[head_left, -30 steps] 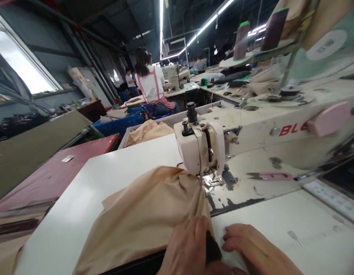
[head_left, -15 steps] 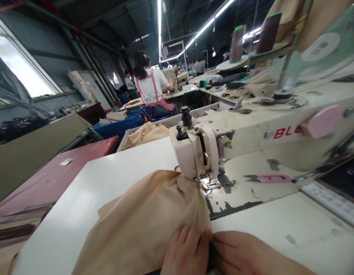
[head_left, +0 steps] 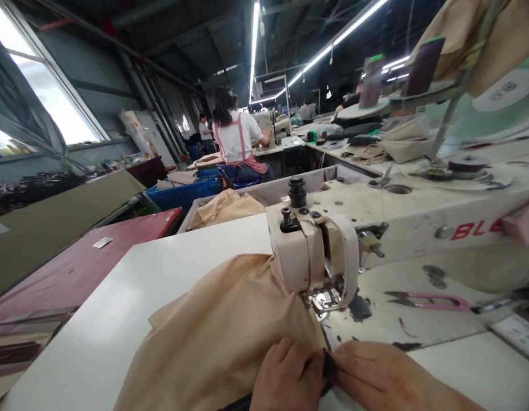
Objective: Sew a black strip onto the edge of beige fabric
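Observation:
A tan piece of fabric (head_left: 221,319) lies on the white table, its far edge under the presser foot (head_left: 324,299) of the sewing machine (head_left: 299,245). My left hand (head_left: 290,374) is closed at the fabric's near right edge, fingers bent and pinching. Beside it my right hand (head_left: 376,371) is closed too, its fingertips meeting the left ones. Between them shows a dark strip (head_left: 328,365) along the fabric's edge, and both hands grip there. What lies beneath the fingers is hidden.
Pink-handled thread snips (head_left: 427,301) lie on the machine bed to the right. Behind the machine stands a bin with tan fabric (head_left: 228,208). A red-covered table (head_left: 97,251) is at left. Farther off, a person in a pink apron (head_left: 236,137) sits at another machine.
The view has shifted, so the machine appears larger and lower. Both hands stay together at the fabric's edge, slightly nearer the presser foot, and more of the dark strip shows between them.

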The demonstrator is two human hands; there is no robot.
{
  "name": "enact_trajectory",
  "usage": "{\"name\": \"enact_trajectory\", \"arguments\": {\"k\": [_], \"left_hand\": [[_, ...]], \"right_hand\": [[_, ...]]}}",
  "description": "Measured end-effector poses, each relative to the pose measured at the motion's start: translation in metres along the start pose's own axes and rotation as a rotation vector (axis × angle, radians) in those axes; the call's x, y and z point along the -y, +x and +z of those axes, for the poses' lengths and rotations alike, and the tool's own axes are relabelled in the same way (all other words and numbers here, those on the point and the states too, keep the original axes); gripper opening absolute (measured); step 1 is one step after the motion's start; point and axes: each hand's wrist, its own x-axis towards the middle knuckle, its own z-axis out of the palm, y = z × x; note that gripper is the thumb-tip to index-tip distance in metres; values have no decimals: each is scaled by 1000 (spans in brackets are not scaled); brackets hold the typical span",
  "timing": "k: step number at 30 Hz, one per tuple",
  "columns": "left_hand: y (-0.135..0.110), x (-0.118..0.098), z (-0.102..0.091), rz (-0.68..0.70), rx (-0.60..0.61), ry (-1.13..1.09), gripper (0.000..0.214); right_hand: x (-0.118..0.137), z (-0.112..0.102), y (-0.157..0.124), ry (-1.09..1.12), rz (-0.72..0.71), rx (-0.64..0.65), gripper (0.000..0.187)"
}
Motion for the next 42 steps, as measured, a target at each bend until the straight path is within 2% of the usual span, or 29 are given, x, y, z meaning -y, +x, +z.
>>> {"name": "enact_trajectory", "arguments": {"k": [4,8,11,13,15,19,23,27,33,37,42], "left_hand": [[9,8,-4,25,89,-13,26],[15,19,-6,49,258,-74,17],[19,32,1,77,347,-101,23],[22,42,7,101,344,-102,20],[25,52,11,138,327,-146,20],[32,64,7,153,298,-264,20],[37,61,-3,67,300,-412,22],[39,52,-9,-62,307,-513,18],[38,47,-4,44,220,-535,23],[32,48,2,75,165,-481,18],[33,48,1,128,185,-415,24]], "right_hand": [[-11,20,-11,24,34,-54,59],[-19,42,-20,60,91,-6,50],[-20,44,-17,46,107,-21,51],[-20,39,-11,51,124,-7,50],[-19,32,-7,65,163,60,42],[-18,25,-7,84,233,152,38],[-19,27,-11,141,315,147,35],[-20,28,-11,192,302,96,33],[-17,24,-7,177,313,130,32],[-17,26,-8,173,327,128,28],[-17,32,-16,261,353,75,32]]}}
